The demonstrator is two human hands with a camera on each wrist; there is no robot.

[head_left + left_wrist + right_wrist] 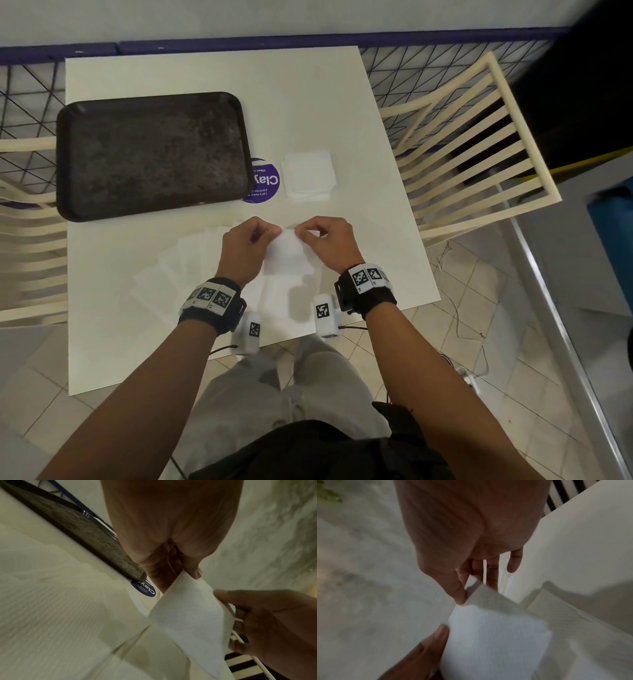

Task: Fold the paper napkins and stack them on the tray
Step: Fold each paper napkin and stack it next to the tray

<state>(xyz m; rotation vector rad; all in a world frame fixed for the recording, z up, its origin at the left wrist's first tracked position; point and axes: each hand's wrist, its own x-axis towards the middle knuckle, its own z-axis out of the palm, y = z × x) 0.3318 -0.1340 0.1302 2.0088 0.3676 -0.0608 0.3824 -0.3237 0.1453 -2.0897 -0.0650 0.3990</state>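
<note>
A white paper napkin (287, 253) hangs lifted above the table, bent over into a fold. My left hand (270, 233) pinches its top left corner and my right hand (303, 233) pinches the top right one. In the left wrist view the napkin (187, 609) curves down from my left hand (192, 573). In the right wrist view my right hand (467, 593) pinches the napkin (494, 635) by its edge. Several unfolded napkins (178, 270) lie fanned out under my hands. The dark tray (150, 154) stands at the back left, with nothing on it.
A small pile of folded white napkins (308, 174) lies right of the tray, beside a round purple sticker (265, 181). Cream slatted chairs (479, 144) flank the white table (308, 102). A wire fence runs behind it.
</note>
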